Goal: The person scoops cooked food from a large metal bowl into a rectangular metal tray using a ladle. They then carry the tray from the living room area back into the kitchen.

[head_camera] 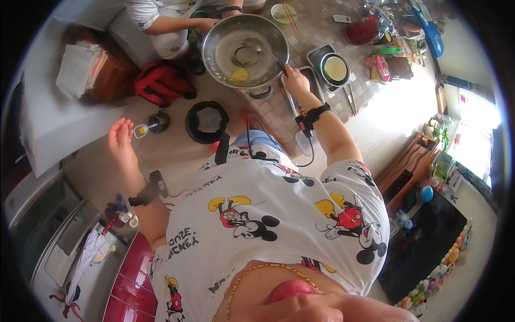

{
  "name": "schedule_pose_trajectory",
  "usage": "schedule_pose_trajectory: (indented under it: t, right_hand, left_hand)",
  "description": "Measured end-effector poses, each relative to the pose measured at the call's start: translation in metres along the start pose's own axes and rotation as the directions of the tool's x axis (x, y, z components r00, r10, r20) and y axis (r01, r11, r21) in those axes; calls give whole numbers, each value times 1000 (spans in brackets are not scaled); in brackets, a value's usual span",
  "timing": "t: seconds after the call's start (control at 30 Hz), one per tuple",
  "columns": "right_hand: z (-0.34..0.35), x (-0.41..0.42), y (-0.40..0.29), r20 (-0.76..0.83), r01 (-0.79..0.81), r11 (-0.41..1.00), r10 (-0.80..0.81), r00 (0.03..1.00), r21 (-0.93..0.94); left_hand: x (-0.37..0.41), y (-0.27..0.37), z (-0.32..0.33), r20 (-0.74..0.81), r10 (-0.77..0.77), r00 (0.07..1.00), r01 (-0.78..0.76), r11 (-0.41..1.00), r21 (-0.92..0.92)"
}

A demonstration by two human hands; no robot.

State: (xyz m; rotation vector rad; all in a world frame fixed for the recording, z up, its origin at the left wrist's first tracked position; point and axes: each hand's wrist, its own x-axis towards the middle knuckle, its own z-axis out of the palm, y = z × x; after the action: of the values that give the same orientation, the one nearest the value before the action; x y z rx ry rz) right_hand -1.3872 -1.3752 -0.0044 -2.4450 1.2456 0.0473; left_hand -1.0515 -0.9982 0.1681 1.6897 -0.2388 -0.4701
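My right hand (297,81) grips the dark handle of a metal ladle (254,45), whose bowl rests inside a large two-handled metal wok (225,40). A small yellow mass of food (239,74) lies in the wok, near the side facing me. My left hand (120,135) is raised away from the wok at the left, fingers loosely extended, holding nothing. Another person's hand (207,25) is at the wok's far left rim, by its far handle.
The wok stands at the edge of a tiled table (261,105). Right of it are metal trays (309,82), a round container of pale liquid (335,68) and chopsticks (351,98). A bowl (283,15) is beyond. A black-rimmed bin (195,137) and a red bag (155,86) are on the floor.
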Motion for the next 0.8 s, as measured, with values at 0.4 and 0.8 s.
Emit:
schedule_pose_trajectory:
  t: [0.4,0.8]
  right_hand:
    - [0,-37,-31,435,-177,879,-37,900,442]
    - [19,-6,-14,219,-186,834,81,972,519]
  left_hand:
    - [-20,-4,0,-26,-13,1000,12,999,-40]
    - [-21,0,1,-12,-4,1000,4,999,-35]
